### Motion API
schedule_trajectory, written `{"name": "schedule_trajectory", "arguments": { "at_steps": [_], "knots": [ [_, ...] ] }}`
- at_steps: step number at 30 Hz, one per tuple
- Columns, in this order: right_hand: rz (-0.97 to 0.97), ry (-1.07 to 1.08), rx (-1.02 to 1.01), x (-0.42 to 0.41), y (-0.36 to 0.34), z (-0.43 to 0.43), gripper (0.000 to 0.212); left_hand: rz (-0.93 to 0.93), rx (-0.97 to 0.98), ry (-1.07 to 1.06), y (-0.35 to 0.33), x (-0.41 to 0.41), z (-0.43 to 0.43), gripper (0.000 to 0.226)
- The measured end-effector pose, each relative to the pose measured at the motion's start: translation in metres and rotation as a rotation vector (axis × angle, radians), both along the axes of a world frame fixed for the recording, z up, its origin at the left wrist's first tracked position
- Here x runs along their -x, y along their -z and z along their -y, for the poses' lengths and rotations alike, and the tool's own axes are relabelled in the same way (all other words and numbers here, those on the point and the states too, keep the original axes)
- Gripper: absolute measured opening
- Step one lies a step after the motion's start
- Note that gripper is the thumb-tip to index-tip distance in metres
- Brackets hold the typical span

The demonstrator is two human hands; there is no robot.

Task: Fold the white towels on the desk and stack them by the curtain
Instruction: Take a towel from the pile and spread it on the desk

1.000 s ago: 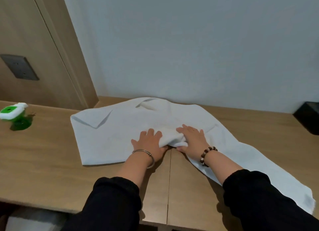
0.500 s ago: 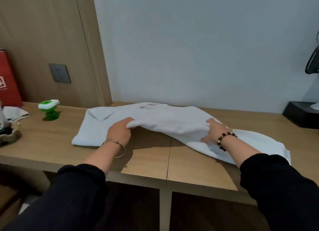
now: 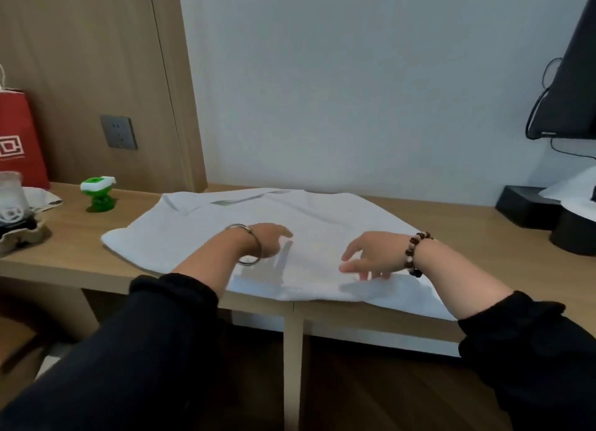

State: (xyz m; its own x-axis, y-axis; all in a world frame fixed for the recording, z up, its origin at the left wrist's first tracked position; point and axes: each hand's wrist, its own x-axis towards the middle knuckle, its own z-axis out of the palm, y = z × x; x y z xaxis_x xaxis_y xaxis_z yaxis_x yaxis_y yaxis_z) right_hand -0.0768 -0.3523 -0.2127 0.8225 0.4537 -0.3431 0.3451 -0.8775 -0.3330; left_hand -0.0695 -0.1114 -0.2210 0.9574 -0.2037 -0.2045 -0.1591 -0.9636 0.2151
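A white towel point(image 3: 322, 214) lies spread across the wooden desk point(image 3: 80, 256), its near edge reaching the desk's front edge. A corner at the far left is turned over. My left hand point(image 3: 269, 238), with a metal bangle on the wrist, hovers over the towel's middle with relaxed fingers. My right hand point(image 3: 367, 258), with a bead bracelet on the wrist, hangs just above the towel's near part, fingers spread and pointing down. Neither hand holds the cloth. No curtain is in view.
A green and white small object point(image 3: 98, 193) stands left of the towel. Farther left are a glass cup point(image 3: 11, 195), a red paper bag point(image 3: 19, 140) and a wall socket point(image 3: 118, 136). A black tissue box point(image 3: 529, 209) and a dark screen point(image 3: 571, 85) sit at the right.
Both hands have let go of the towel, which they held lifted half a second ago. It now lies flat and spread toward the desk's front edge. The view has pulled back.
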Motion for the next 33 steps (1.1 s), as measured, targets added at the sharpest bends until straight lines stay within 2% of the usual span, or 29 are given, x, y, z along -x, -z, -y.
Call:
{"name": "schedule_trajectory", "arguments": {
  "at_steps": [2,4,5,7,9,12,13,15,17,19,20,22,24,25,26,28,29,30,33],
  "knots": [
    [-0.099,0.123,-0.277,-0.004,-0.003,0.007,0.038,0.075,0.049,-0.032,0.018,-0.010,0.031,0.050],
    [-0.084,0.207,-0.312,-0.014,-0.005,0.016,0.031,0.068,0.023,-0.088,0.038,-0.019,0.050,0.051],
    [-0.016,0.239,-0.225,-0.023,-0.004,0.021,0.030,0.051,-0.026,-0.097,0.048,-0.023,0.056,0.050],
    [0.191,0.300,0.082,-0.043,0.004,0.036,0.035,0.061,-0.150,-0.045,0.066,-0.025,0.062,0.045],
    [0.319,0.378,0.308,-0.062,0.015,0.055,0.039,0.133,-0.176,-0.016,0.081,-0.025,0.063,0.044],
    [0.254,0.474,0.477,-0.073,0.030,0.079,0.040,0.225,-0.090,-0.088,0.096,-0.024,0.061,0.049],
    [0.205,0.539,0.431,-0.077,0.034,0.085,0.038,0.237,-0.075,-0.095,0.099,-0.025,0.061,0.050],
    [0.183,0.673,0.183,-0.089,0.036,0.091,0.028,0.245,-0.055,-0.102,0.103,-0.029,0.062,0.050],
    [0.359,0.704,0.039,-0.098,0.032,0.087,0.017,0.249,-0.037,-0.123,0.105,-0.032,0.062,0.050],
    [0.588,0.584,-0.012,-0.097,0.026,0.073,0.012,0.266,-0.023,-0.142,0.107,-0.034,0.063,0.050],
    [0.610,0.478,-0.019,-0.092,0.025,0.063,0.011,0.270,-0.022,-0.146,0.107,-0.034,0.063,0.050],
    [0.442,0.249,-0.031,-0.080,0.026,0.047,0.010,0.278,-0.023,-0.148,0.108,-0.035,0.063,0.050],
    [0.192,0.210,-0.104,-0.073,0.032,0.040,0.022,0.285,-0.019,-0.152,0.107,-0.035,0.063,0.050],
    [0.169,0.254,-0.156,-0.074,0.034,0.040,0.024,0.285,-0.020,-0.152,0.107,-0.034,0.063,0.050],
    [0.235,0.324,-0.203,-0.076,0.035,0.041,0.022,0.287,-0.025,-0.149,0.107,-0.034,0.063,0.050],
    [0.447,0.453,-0.155,-0.086,0.037,0.047,0.017,0.290,-0.033,-0.148,0.107,-0.033,0.064,0.050],
    [0.477,0.492,-0.098,-0.090,0.037,0.050,0.018,0.289,-0.033,-0.146,0.106,-0.033,0.064,0.050],
    [0.429,0.522,-0.038,-0.094,0.036,0.053,0.024,0.291,-0.033,-0.143,0.106,-0.033,0.064,0.050],
    [0.132,0.540,0.044,-0.106,0.035,0.057,0.051,0.287,-0.037,-0.141,0.107,-0.033,0.064,0.050]
  ]
}}
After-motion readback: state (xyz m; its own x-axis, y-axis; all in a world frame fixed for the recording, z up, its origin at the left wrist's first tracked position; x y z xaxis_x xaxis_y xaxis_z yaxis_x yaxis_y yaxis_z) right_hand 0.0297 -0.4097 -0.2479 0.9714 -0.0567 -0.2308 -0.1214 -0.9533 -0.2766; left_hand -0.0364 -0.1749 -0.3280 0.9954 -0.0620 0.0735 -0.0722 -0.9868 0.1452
